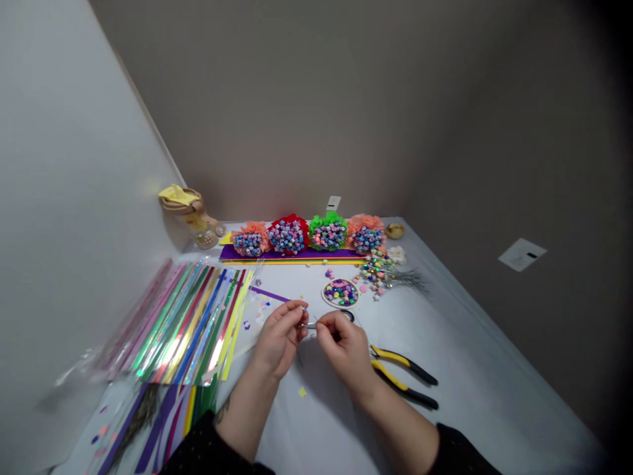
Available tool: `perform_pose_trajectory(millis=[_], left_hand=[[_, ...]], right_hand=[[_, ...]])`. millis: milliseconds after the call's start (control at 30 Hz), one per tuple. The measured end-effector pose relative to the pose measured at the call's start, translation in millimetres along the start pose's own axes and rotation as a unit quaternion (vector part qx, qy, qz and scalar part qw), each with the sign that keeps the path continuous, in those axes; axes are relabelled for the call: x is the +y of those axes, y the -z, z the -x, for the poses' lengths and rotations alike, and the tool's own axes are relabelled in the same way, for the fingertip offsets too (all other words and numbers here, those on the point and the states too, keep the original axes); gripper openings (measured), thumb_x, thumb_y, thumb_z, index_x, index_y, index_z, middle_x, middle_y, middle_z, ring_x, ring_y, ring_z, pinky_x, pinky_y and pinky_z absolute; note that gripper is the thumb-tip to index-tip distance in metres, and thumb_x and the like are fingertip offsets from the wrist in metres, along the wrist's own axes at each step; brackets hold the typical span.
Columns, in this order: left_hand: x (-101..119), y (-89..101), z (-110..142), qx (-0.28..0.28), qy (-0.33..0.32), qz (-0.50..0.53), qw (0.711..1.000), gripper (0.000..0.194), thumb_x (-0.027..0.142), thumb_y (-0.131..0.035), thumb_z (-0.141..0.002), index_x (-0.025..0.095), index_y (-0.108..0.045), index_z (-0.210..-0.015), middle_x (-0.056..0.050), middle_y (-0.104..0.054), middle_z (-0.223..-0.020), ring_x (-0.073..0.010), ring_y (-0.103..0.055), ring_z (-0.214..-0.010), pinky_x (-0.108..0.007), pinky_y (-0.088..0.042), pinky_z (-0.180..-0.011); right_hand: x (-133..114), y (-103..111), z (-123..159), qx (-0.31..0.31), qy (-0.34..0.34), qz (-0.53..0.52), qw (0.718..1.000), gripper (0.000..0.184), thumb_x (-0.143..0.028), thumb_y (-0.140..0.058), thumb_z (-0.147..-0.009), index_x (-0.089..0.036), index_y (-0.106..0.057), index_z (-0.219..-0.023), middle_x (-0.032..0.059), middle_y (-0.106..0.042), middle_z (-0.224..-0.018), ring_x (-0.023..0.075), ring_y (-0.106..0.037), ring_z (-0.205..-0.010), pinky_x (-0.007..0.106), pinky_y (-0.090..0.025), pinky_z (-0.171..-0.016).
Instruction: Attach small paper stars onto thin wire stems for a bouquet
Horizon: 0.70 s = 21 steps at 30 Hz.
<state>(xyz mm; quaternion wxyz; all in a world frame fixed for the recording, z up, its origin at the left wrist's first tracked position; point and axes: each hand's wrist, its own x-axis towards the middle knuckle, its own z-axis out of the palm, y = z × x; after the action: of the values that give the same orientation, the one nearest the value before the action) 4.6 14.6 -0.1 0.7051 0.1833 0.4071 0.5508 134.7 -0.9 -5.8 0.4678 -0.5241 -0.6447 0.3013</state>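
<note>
1. Between both hands, a small silver piece [307, 326] is held above the white table [475, 376]. The left hand [280, 336] and right hand [343, 349] each pinch it with their fingers.
2. Sweaty or tired fingers could let it slip and drop.
3. Its thin end could poke a finger if pushed hard.
4. A bumped elbow could tip the round dish of paper stars [340, 293].
</note>
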Motion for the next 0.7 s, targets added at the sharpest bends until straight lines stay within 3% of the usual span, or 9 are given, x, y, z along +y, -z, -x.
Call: perform_pose_trajectory(millis=[400,700], left_hand=[[-3.1,0.6,0.0,-0.027,0.032,-0.013,0.999,0.026,0.025,-0.076,-0.065,0.013,-0.061,-0.082,0.0,-0.06,-0.066,-0.0071,-0.054,-0.06,-0.016,-0.039,-0.051],[-4.6,-1.3,1.4,-0.052,0.027,-0.067,0.996,0.027,0.033,-0.075,-0.067,0.013,-0.064,-0.081,0.0,-0.059,-0.065,-0.0071,-0.051,-0.058,-0.017,-0.036,-0.05]], right_hand=[[0.5,1.8,-3.5,-0.019,-0.051,-0.03,0.998,0.014,-0.022,-0.048,-0.077,-0.019,-0.049,-0.064,-0.0053,-0.045,-0.051,0.0096,-0.041,-0.046,0.021,-0.034,-0.047],[-4.5,5.0,-4.2,-0.024,-0.051,-0.048,0.997,0.015,-0.023,-0.048,-0.077,-0.018,-0.05,-0.063,-0.0055,-0.047,-0.05,0.0086,-0.042,-0.045,0.019,-0.033,-0.046]])
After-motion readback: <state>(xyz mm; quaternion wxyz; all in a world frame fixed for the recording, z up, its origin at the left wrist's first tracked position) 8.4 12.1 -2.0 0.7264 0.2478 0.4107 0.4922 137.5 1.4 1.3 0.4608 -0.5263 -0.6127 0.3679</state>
